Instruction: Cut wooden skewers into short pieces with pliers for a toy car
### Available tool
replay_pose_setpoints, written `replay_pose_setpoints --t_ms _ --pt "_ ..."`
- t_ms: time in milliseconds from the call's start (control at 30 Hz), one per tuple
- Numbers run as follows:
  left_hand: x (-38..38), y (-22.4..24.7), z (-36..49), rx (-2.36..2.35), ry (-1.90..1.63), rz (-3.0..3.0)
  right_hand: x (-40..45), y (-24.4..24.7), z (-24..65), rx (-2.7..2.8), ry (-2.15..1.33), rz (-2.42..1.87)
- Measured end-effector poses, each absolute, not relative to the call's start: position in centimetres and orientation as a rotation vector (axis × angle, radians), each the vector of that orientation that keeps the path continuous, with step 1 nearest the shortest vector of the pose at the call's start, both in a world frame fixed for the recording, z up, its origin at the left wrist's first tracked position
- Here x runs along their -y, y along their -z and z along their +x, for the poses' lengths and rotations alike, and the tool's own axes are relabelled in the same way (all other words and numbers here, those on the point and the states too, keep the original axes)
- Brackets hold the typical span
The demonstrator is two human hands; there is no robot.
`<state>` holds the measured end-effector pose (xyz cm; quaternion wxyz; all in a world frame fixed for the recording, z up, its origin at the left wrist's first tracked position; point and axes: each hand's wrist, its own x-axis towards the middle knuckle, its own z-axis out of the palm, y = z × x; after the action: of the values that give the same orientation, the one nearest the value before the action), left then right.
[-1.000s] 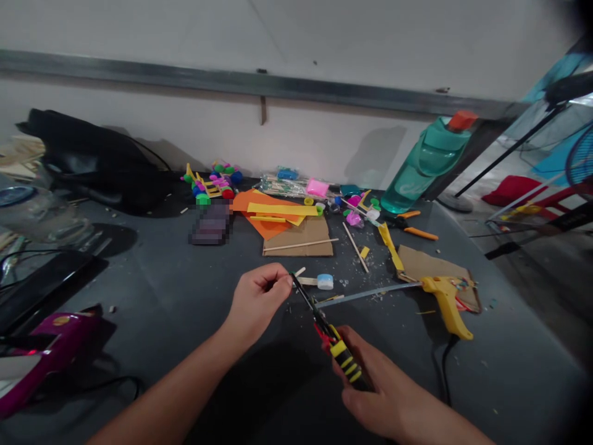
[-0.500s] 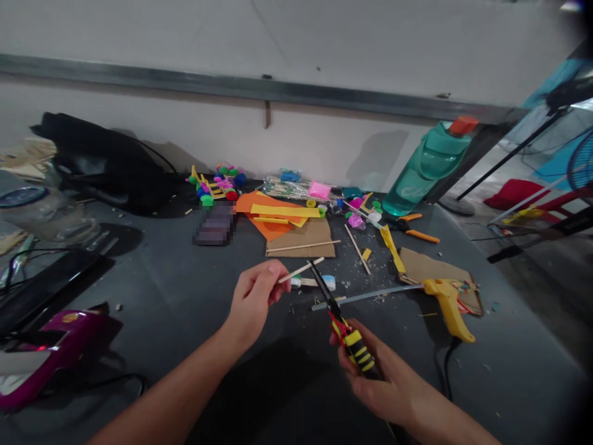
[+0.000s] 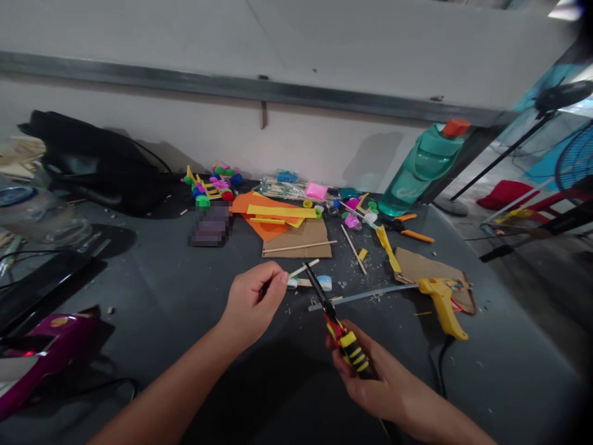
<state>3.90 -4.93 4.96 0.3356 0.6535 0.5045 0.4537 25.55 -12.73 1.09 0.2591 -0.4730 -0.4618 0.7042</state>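
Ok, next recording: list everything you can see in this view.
Thin wooden stick: one, pale tan, in the left hand.
Pliers with yellow-and-black handles: one, yellow, black and red, in the right hand.
Small lidded plastic tub: one, pale blue, just beyond the pliers.
Hot glue gun: one, yellow, on torn brown cardboard, right.
Long straight strip: one, pale grey, left of the glue gun.
Plastic bottle with a cap: one, teal with orange cap, back right.
Foam sheet: one, orange, back centre.
Soft bag: one, black, back left.
Plastic device: one, magenta, front left.
Left hand: one, gripping the stick.
Right hand: one, gripping the pliers.
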Motion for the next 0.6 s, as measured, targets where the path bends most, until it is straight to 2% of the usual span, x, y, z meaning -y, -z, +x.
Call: replay_pose_setpoints --t_ms 333,600 --pt "4.2 -5.3 3.2 -1.251 -1.056 1.692 12.3 -2.9 25.6 1.198 -2.032 -1.225" --pt "4.8 -4.9 4.1 -1.247 -1.05 1.706 13.4 -0.7 24.9 1.45 -1.699 -1.319"
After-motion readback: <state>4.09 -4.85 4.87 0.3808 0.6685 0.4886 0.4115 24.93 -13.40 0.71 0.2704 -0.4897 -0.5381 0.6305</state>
